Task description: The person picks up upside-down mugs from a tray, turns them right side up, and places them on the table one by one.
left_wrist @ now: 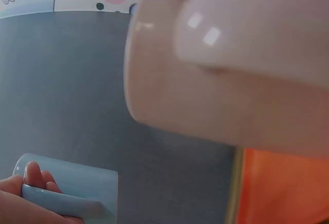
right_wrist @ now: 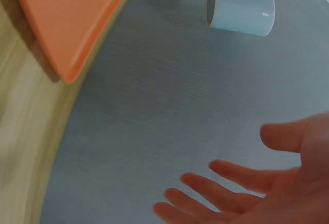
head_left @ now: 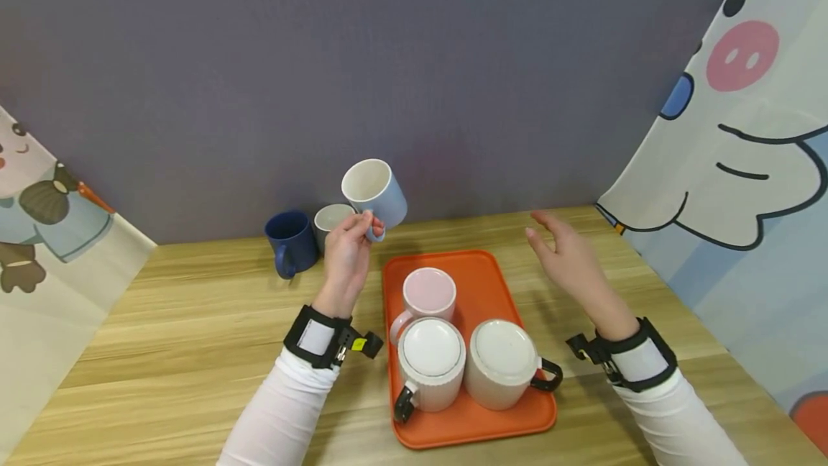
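Observation:
My left hand [head_left: 348, 254] grips a light blue mug [head_left: 386, 201] by its handle, lifted above the table's back edge with its white inside tipped toward me. The left wrist view shows the fingers [left_wrist: 34, 175] curled round that mug's handle. To the right of the orange tray [head_left: 475, 293], my right hand [head_left: 572, 257] hovers with spread fingers and holds nothing. On the tray, a pink mug [head_left: 430, 290] stands upside down at the back left. Two whitish mugs with black handles, one left [head_left: 431, 351] and one right [head_left: 503, 352], are bottom up in front.
A dark blue mug [head_left: 292, 239] stands upright near the table's back edge, left of my left hand. Beside it is a grey-white mug [head_left: 331, 220], partly hidden by the hand. A grey wall panel [head_left: 414, 78] rises behind the wooden table [head_left: 213, 336]; cartoon-printed cloths hang at both sides.

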The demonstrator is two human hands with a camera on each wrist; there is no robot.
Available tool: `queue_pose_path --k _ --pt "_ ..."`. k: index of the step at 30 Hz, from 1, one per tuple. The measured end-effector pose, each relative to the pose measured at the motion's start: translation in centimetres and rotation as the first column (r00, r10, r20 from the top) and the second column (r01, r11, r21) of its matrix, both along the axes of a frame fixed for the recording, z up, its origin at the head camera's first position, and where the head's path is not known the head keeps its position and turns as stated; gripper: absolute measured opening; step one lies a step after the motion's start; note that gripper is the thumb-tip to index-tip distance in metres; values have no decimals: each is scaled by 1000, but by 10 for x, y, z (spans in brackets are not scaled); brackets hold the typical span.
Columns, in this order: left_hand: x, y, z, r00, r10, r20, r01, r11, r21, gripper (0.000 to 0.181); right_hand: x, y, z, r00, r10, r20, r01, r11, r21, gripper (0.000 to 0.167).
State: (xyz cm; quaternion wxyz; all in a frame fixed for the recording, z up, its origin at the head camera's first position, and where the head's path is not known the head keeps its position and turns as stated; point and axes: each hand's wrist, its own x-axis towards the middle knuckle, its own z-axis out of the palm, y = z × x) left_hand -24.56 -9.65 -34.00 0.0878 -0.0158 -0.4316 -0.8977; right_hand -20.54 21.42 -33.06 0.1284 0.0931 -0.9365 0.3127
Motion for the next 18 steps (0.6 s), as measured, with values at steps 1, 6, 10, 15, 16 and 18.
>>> queue_pose_path --k 1,6,10,15,16,18 --pt "-1 -1 -2 1000 0 0 0 1000 -7 36 0 0 -1 1000 4 24 -4 1000 12 55" --pt "-5 -4 -10 1000 -2 7 2 999 -33 36 -2 5 -12 997 8 82 -13 998 59 59" --pt "-9 -5 -17 1000 11 26 -11 1000 -23 35 -3 7 -21 997 5 73 -10 998 68 57" --pt "-14 -4 -25 999 19 44 -17 999 -30 35 -7 11 -29 999 1 42 -4 997 71 53" --pt "-15 -4 -27 999 19 48 -18 999 -33 36 -7 12 -31 999 -3 34 0 997 76 53" --pt "-16 -3 -30 998 25 54 -23 999 -39 36 -8 14 -36 1000 -12 21 11 997 81 52"
